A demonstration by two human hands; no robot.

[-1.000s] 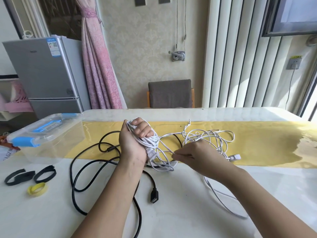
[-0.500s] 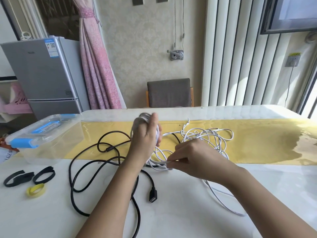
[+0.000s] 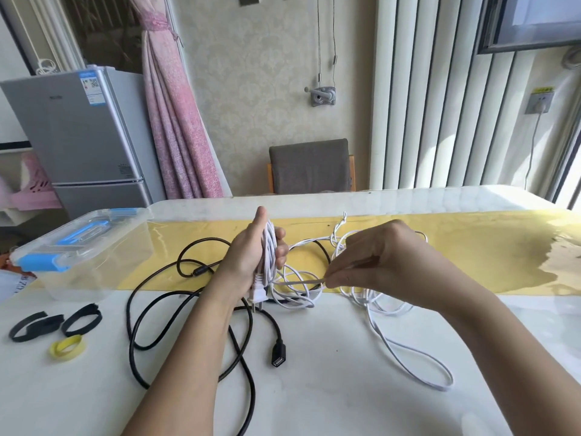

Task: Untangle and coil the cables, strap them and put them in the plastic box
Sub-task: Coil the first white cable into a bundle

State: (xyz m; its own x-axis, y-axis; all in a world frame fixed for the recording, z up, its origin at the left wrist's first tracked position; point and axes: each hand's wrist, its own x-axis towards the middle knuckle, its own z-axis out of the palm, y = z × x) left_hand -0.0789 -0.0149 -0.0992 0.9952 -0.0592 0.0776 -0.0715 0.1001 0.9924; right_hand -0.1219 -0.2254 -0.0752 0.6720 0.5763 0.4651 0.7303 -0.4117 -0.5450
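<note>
Mainly, the risk is a snag. The white cable is only part wound, and the rest lies in a loose tangle on the worktop under & beyond the right hand. If the next turn gets pulled w/o freeing those loops, they'll prob. cinch into a knot or drag the whole heap along.

Second, some white loops seem to cross over the black cable near the plug, so a hard pull could hook it & haul it in too.

Third, the wound turns sit round the left hand w/ nothing strapped yet. If that grip slackens, the coil could slide off & spring apart.

Also, the plastic box has its lid on, so it'll need a free hand to open before anything goes in.

Left fingers curl round the coil from the far side, thumb straight up. Right fingers pinch a single white strand that runs straight back to the coil.

The white cable is thin & long. Part of it is in tight upright turns on the left hand, held above the worktop w/ the plug hanging at the bottom. The rest spreads over the yellow runner & the white top, w/ one long loop trailing toward the near edge.

The black cable is thicker & sprawls in wide curves left of centre, its USB socket end lying free. The straps, two black & one yellow, lie just beside the box at far left.
</note>
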